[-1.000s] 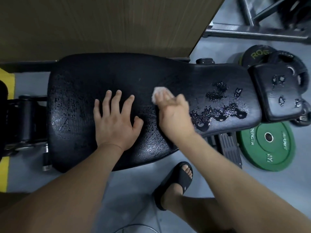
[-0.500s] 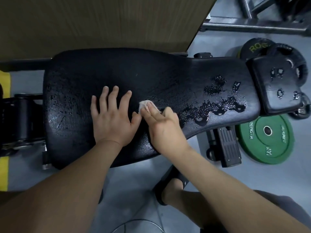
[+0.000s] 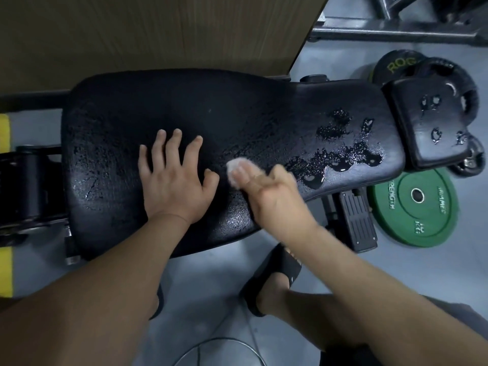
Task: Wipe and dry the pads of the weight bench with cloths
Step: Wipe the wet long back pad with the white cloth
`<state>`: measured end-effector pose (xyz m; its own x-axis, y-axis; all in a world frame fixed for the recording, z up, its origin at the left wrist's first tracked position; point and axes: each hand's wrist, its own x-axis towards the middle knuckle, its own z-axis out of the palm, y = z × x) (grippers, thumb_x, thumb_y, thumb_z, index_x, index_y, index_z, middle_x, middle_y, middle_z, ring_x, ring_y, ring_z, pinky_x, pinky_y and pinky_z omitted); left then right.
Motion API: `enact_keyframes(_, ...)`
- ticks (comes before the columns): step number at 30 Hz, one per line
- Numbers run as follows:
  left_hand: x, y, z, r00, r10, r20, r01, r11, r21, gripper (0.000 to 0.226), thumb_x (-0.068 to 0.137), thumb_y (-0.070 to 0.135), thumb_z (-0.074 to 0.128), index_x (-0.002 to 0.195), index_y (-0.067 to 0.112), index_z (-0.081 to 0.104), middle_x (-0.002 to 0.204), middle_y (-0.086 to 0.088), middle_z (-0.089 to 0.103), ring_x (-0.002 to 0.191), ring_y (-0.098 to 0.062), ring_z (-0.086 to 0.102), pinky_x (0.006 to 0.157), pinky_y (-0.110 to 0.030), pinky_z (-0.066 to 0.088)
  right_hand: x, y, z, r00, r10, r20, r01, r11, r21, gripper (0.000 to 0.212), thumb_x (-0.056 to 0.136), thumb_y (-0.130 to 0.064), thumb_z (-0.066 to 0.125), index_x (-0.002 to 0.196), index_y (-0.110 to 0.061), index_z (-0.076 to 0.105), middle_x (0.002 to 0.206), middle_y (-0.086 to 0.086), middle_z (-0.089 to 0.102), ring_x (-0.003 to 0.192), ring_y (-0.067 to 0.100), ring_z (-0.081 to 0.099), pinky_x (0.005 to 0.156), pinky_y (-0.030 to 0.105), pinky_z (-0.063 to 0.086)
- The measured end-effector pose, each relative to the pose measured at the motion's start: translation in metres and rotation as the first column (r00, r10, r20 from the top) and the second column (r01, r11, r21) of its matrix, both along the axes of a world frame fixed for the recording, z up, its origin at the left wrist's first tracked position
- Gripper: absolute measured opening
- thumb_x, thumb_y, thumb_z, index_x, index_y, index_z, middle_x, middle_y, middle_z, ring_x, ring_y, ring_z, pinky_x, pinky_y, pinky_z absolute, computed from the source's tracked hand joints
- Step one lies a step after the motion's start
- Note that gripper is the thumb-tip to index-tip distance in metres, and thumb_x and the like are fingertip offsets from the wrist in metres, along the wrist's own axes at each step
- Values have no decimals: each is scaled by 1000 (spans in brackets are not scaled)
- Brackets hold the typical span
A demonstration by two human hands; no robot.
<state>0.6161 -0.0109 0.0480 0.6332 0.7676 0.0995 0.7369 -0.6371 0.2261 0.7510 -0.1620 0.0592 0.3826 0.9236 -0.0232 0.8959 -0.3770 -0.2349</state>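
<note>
Along the left edge of the frame a yellow stripe (image 3: 4,128) marks the grey floor (image 3: 211,286), and a wooden panel (image 3: 158,30) fills the upper left behind the bench. Across the middle lies the long pad (image 3: 211,107), black and textured, with a thin wet sheen over its wide left end. Flat on that wide part rests the left hand (image 3: 174,186), fingers spread and straight, holding nothing. Just to its right, close beside its thumb, a small pale cloth (image 3: 233,165) sits on the pad under the fingertips of the right hand (image 3: 274,196), whose fingers are stretched out over it and press it down; the hand is blurred, so finer detail of the hold is unclear. Right of the cloth, pooled water (image 3: 340,157) stands on the narrow end of the pad, well apart from the cloth. Further right the small pad (image 3: 427,128) carries separate drops. Beside it on the floor lie a green weight plate (image 3: 414,207) and black plates (image 3: 396,64), with a steel frame (image 3: 396,33) in the upper right.
</note>
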Motion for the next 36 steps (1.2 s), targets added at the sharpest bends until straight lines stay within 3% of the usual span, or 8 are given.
enact_keyframes(5,-1,0,1,1000,0,10,0,1000,-11,63,88,48,44,147,26,46,159,-11,38,153,-34,22,124,-60,12,36,1,-13,956,-283,82,282,959,25,59,90,-18,30,141,-21,58,142,5,61,89,29,59,79,43,48)
enact_keyframes(13,-2,-1,5,1000,-15,-14,14,999,-32,63,91,49,38,149,27,42,161,-12,34,155,-33,17,124,-60,11,-49,-27,-8,999,-9,52,2,993,118,57,88,-6,57,143,-22,58,147,4,57,79,23,38,73,32,35)
enact_keyframes(16,-3,-1,6,998,-37,-41,35,997,-66,64,93,49,35,153,27,38,164,-12,29,156,-33,13,125,-59,7,-11,-30,-8,974,-190,119,187,982,36,54,87,-9,57,139,-23,61,141,2,62,90,31,57,77,40,49)
enact_keyframes(19,-8,-9,8,999,-38,-31,34,993,-116,61,98,44,40,156,24,36,166,-11,26,157,-32,11,126,-57,5,-20,-28,-12,949,-299,105,306,950,-60,65,86,-11,34,149,-20,47,154,4,49,108,29,59,84,43,45)
enact_keyframes(25,-26,-65,7,999,-31,-19,29,994,-104,65,98,41,37,158,18,33,167,-9,27,157,-29,12,127,-56,7,-65,-52,-2,990,-135,24,133,988,74,73,75,2,64,143,-24,57,145,2,59,80,29,50,74,34,41)
enact_keyframes(31,-27,-71,-1,999,-33,-36,33,999,-7,64,97,40,41,156,16,37,164,-10,33,155,-31,19,124,-59,14,-2,-67,-4,903,-425,65,425,905,19,63,90,-3,55,148,-27,50,144,-2,59,94,29,48,80,32,37)
enact_keyframes(34,-25,-71,-1,997,-55,-49,55,999,-3,64,97,39,41,156,15,36,163,-11,32,155,-32,18,124,-60,13,-45,-61,-10,944,-304,-133,315,946,79,59,92,-5,53,149,-19,50,155,5,47,134,30,45,111,43,39)
enact_keyframes(36,-25,-71,-2,996,-52,-70,52,999,-7,63,98,40,40,155,13,36,163,-12,32,155,-33,18,124,-61,13,-67,-61,-15,961,-196,-193,218,971,102,55,95,-13,41,147,-25,53,152,5,51,127,27,42,109,40,37)
